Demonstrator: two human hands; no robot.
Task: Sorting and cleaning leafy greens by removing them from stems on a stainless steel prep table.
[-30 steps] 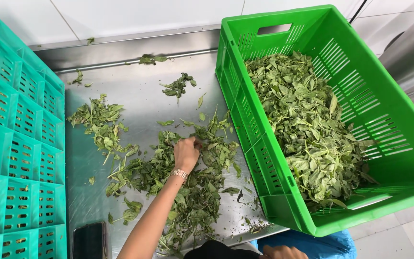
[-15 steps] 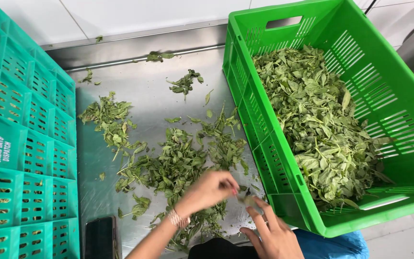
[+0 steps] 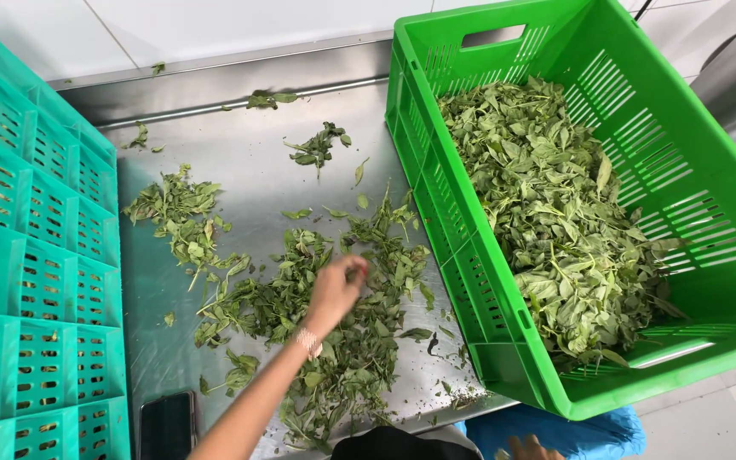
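My left hand (image 3: 336, 290) reaches over a loose pile of green leaves (image 3: 325, 324) spread on the steel table (image 3: 249, 170). Its fingers are curled and blurred just above the pile's middle, so I cannot tell whether they pinch any leaves. A thin bracelet sits on that wrist. Only the fingertips of my right hand (image 3: 528, 446) show at the bottom edge, next to a blue bag (image 3: 572, 430). To the right stands a bright green plastic crate (image 3: 709, 196), tilted and filled with more leaves (image 3: 555, 221).
Teal plastic crates (image 3: 27, 255) are stacked along the left side of the table. A dark phone (image 3: 166, 424) lies at the table's front left. Small clumps of leaves (image 3: 317, 146) are scattered towards the back edge and wall.
My left hand has moved from the front edge near my right hand back up onto the leaf pile. My right hand has dropped almost out of view.
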